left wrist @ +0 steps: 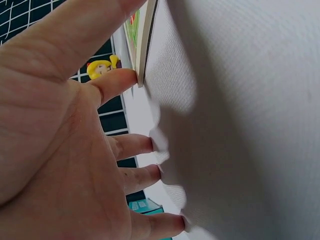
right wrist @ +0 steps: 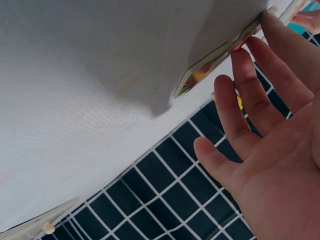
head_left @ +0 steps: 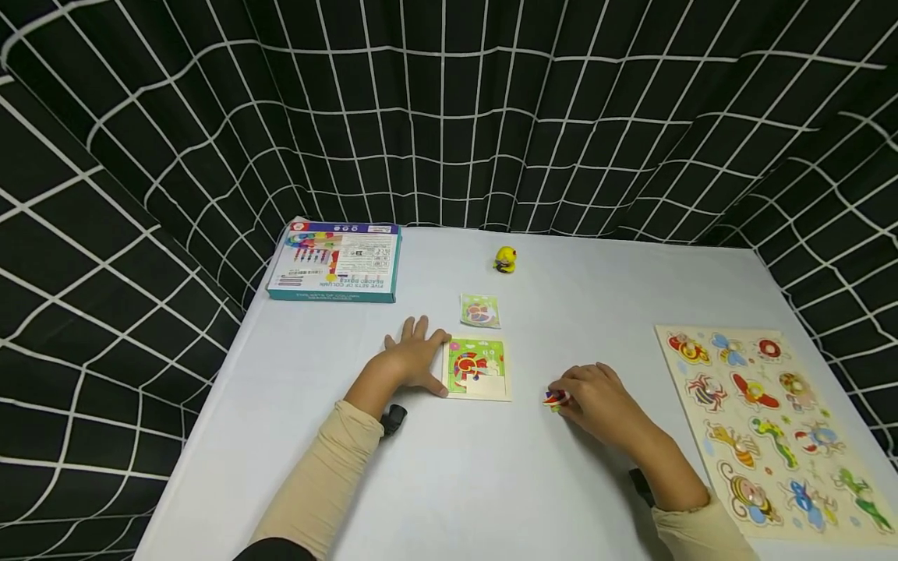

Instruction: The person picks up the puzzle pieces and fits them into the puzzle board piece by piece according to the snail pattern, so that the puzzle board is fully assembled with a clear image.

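A small square jigsaw board [head_left: 477, 369] with a green and red picture lies flat in the head view, its lower part showing bare wood. My left hand [head_left: 410, 358] is beside it, fingers spread, with thumb and index finger touching its left edge. The left wrist view shows the index fingertip against the board's pale side [left wrist: 145, 45]. To the right of the board, my right hand [head_left: 596, 401] pinches a colourful puzzle piece [head_left: 556, 399] between thumb and fingers. In the right wrist view this flat piece [right wrist: 210, 67] is tilted close over the white table.
Behind the board lies a small picture card [head_left: 480, 310]. A yellow toy figure [head_left: 505, 259] stands farther back. The boxed set [head_left: 333, 262] is at the back left, and a large wooden insect puzzle [head_left: 772, 428] covers the right side. Black netted cloth [head_left: 435, 117] surrounds the table.
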`<state>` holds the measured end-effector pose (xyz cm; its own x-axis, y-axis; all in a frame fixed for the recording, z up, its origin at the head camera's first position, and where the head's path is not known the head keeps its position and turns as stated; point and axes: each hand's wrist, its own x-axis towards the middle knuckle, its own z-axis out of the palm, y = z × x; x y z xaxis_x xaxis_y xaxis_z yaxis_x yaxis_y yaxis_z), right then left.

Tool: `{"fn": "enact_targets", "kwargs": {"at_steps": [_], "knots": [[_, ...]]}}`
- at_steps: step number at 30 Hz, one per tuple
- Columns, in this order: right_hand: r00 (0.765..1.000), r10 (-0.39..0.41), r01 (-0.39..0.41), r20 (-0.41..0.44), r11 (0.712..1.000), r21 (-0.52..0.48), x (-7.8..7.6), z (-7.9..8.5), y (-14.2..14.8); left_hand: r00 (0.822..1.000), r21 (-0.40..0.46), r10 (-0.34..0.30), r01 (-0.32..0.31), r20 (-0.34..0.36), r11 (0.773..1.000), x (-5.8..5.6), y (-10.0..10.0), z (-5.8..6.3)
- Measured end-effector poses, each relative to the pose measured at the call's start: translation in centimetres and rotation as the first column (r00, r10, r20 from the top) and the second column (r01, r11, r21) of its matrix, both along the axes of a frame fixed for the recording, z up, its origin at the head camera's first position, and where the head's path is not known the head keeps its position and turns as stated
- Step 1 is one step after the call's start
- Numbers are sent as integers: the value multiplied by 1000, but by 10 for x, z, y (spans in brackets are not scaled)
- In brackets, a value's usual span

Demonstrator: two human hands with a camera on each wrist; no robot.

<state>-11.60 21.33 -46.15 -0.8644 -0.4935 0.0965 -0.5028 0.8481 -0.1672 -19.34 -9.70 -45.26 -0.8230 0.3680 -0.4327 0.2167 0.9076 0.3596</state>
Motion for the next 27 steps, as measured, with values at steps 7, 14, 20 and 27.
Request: {"fn": "enact_targets", "kwargs": {"at_steps": [7, 14, 20, 27], "knots": [[1000, -1, 1, 12, 1000, 10, -2, 2, 0, 1000, 9, 2, -2, 10, 1000, 1, 0, 1], [998, 45, -45, -34, 999, 18, -10, 8, -25, 1000, -6, -3, 3, -13, 1000, 0, -1, 1], [991, 123, -122, -59, 992, 28, -23, 7, -60, 999, -8, -12, 11, -31, 1000, 0, -1, 0], [982, 183, -180, -55, 982, 50, -29, 3, -90, 999, -4, -11, 11, -33, 1000, 2, -2, 1]]}}
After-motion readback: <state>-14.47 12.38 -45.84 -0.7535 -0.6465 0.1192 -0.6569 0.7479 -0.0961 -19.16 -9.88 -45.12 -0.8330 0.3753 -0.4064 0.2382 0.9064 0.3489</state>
